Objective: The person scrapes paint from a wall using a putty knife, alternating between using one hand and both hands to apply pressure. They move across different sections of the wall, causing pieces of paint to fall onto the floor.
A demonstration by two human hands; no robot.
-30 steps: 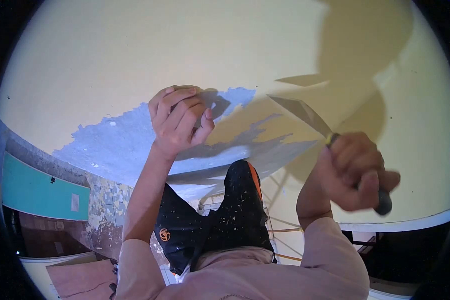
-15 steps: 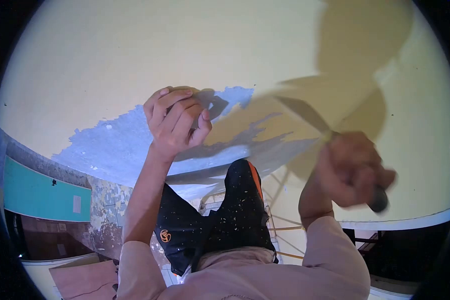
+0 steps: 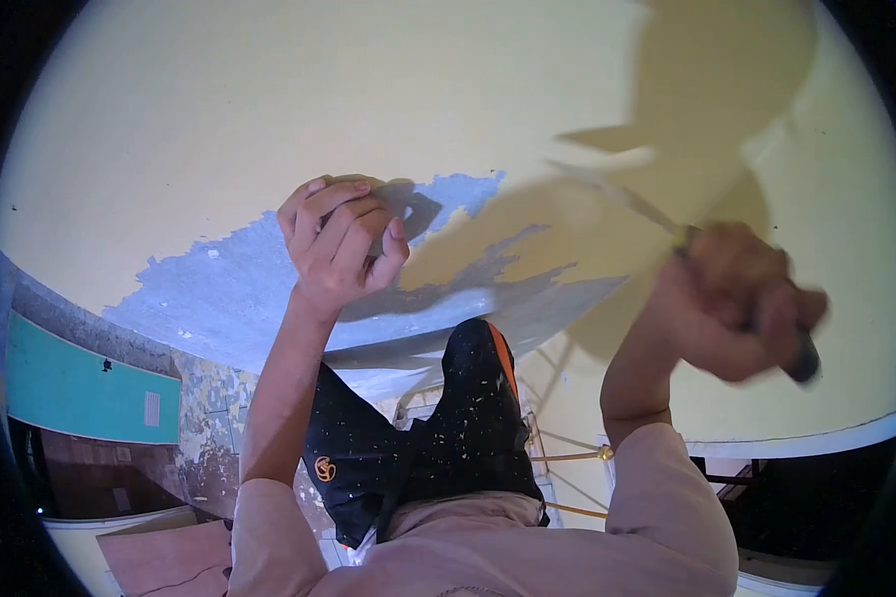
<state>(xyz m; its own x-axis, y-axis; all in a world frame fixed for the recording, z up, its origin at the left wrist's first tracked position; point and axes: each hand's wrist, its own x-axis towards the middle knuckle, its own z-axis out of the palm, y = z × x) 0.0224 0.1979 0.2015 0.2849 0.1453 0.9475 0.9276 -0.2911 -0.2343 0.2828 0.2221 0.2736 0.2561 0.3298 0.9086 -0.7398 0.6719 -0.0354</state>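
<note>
My right hand (image 3: 742, 303) grips the dark handle (image 3: 804, 360) of a scraper, raised in front of the wall on the right. The scraper's thin metal blade (image 3: 642, 207) points up and left, seen nearly edge-on and blurred by motion. My left hand (image 3: 338, 239) is raised close to the wall at left of centre, its fingers loosely curled and the thumb a little apart. Nothing shows in it. Behind it, a bare blue-grey patch (image 3: 234, 289) with ragged edges interrupts the pale yellow paint of the wall (image 3: 368, 90).
My dark trousers (image 3: 448, 448) are speckled with pale flakes. Below the wall on the right are thin yellowish bars (image 3: 567, 457). A turquoise panel (image 3: 80, 378) is at the far left, above a pinkish board (image 3: 164, 557). Shadows of my head and arm fall on the wall.
My right hand has moved right and slightly up with the scraper, its blade turning more edge-on. My left hand has shifted slightly left.
</note>
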